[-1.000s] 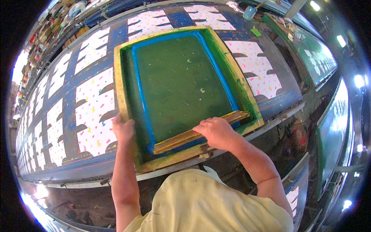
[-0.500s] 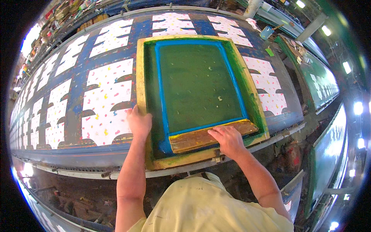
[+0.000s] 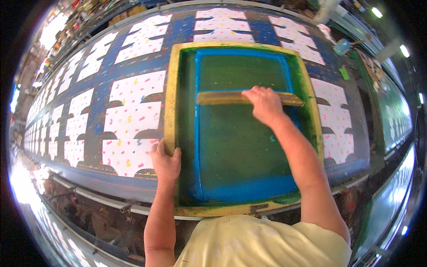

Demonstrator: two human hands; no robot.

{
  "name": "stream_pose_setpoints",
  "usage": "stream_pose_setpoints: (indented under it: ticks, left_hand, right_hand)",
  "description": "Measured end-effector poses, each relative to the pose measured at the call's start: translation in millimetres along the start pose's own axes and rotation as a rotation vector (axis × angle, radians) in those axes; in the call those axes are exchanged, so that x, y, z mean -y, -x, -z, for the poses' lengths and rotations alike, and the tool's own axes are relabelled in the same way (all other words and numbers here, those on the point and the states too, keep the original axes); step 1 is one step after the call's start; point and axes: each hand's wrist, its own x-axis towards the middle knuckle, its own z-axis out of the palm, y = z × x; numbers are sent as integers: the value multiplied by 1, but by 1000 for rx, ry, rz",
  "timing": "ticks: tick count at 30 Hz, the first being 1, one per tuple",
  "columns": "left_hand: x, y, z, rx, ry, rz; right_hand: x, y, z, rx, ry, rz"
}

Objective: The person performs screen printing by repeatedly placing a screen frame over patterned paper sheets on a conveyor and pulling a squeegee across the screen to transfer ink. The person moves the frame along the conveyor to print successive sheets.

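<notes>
A wooden-framed printing screen (image 3: pixel 171 107) with green mesh lies on the long table in front of me. Blue ink lines its sides and pools along its near end. My right hand (image 3: pixel 266 104) is closed on the top of a wooden squeegee (image 3: pixel 218 98), which lies crosswise on the mesh in the far half of the screen. With its fingers around the left rail of the frame, my left hand (image 3: pixel 165 161) grips the screen. What lies under the screen is hidden.
Rows of white printed fabric pieces (image 3: pixel 133 115) lie on the dark blue table (image 3: pixel 100 104) to the left, behind and right. A blue pot (image 3: pixel 342 47) with a stick stands at the far right, near a green scrap (image 3: pixel 344 74). A metal rail (image 3: pixel 102 200) runs along the near edge.
My right hand has pushed the squeegee from the near end toward the far end of the screen. Blue ink now shows along the near end. My left hand stays on the frame.
</notes>
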Motion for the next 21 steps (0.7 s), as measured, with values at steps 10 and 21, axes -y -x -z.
stream_pose_setpoints:
  ticks: [10,21]
  left_hand:
    - [-16,3,0,-77,-89,-48]
    - [-15,1,-2,-88,-114,-19]
  right_hand:
    - [-99,-167,-33,117,50,-133]
    - [-132,-207,-27,306,25,-117]
